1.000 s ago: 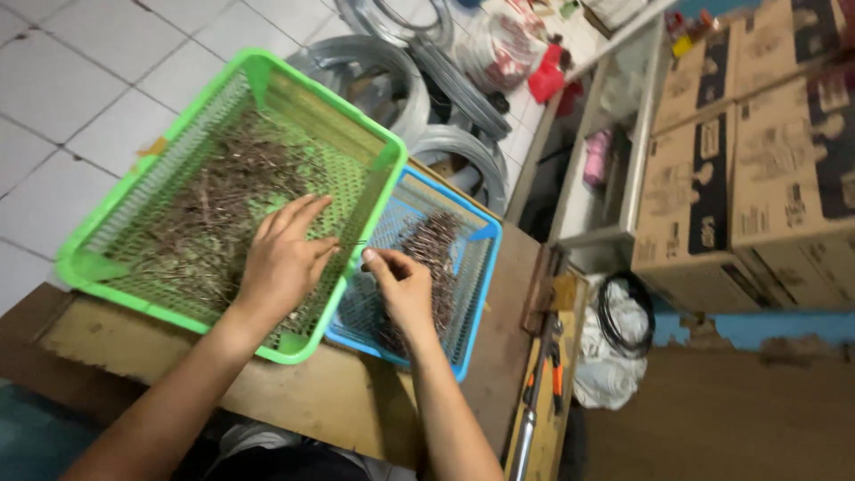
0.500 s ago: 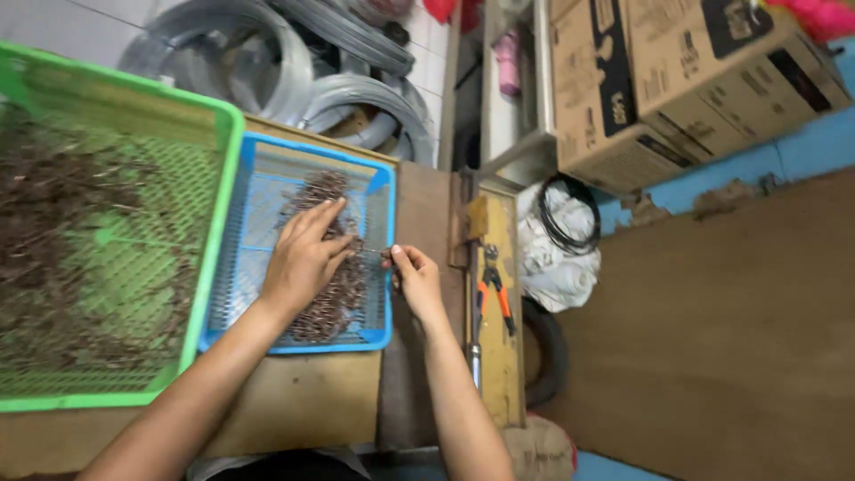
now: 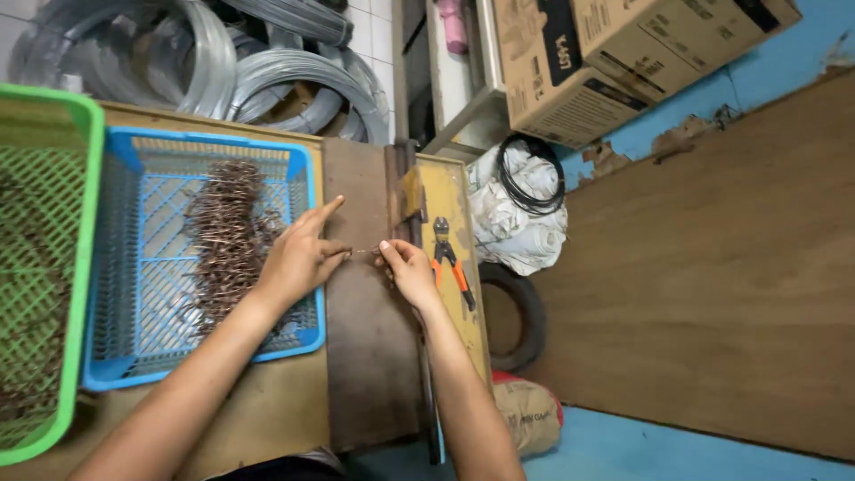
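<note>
Item held: a short thin wire piece (image 3: 363, 252), just left of frame centre, over the dark metal plate (image 3: 370, 356).
Long axis: runs left to right across the frame, roughly level, spanning the gap between the two hands.
Appearance: very slender, pale metallic; too small to tell its end shapes or any bend.
Left hand (image 3: 298, 258): fingers mostly closed, thumb and a finger pinching the wire's left end; index finger stretched toward the upper right. The wrist lies over the right edge of the blue basket (image 3: 125, 356).
Right hand (image 3: 410, 272): fingers curled, fingertips pinching the wire's right end; the hand rests at the plate's right edge.
Blue basket contents: a heap of brownish wire pieces (image 3: 227, 236), lying mostly down the basket's middle.
Green basket (image 3: 67, 267): at the left frame edge, touching the blue one.
Pliers (image 3: 451, 258): orange-and-black handles, on the yellow strip just right of the right hand.
Wire coils (image 3: 223, 62): grey, upper left.
</note>
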